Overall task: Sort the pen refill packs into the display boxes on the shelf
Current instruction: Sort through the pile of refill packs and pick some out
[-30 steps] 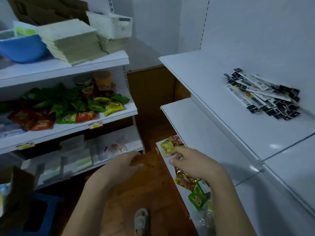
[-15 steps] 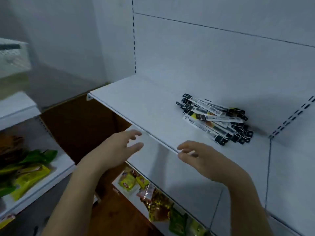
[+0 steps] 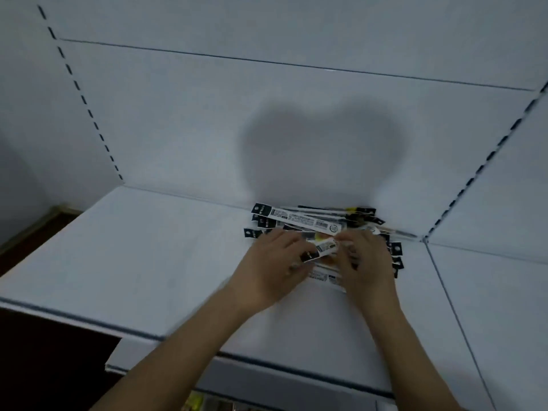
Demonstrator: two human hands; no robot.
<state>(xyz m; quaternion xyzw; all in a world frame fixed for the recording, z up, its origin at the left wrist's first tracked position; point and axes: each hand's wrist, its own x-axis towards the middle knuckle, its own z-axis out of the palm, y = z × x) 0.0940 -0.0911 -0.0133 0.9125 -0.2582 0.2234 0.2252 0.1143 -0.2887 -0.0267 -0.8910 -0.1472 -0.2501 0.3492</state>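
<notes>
A pile of pen refill packs [image 3: 305, 221], long white strips with black ends, lies at the back of a white shelf [image 3: 148, 262] against the rear panel. Both my hands are on the front of the pile. My left hand [image 3: 267, 271] curls its fingers on the black end of one pen refill pack [image 3: 324, 249]. My right hand [image 3: 367, 268] pinches the other end of that pack. Several packs are hidden under my hands. No display box is in view. The picture is blurred by motion.
A white back panel [image 3: 267, 114] rises behind the pile, with slotted uprights at left [image 3: 86, 105] and right [image 3: 474, 173]. A second shelf board [image 3: 489, 292] joins on the right. A lower shelf edge [image 3: 267, 381] and a yellow snack packet [image 3: 192, 401] show at the bottom.
My view swung up and right from the snack shelves to this shelf. Both hands rose from below the shelf edge, reached the pile and took hold of a pack.
</notes>
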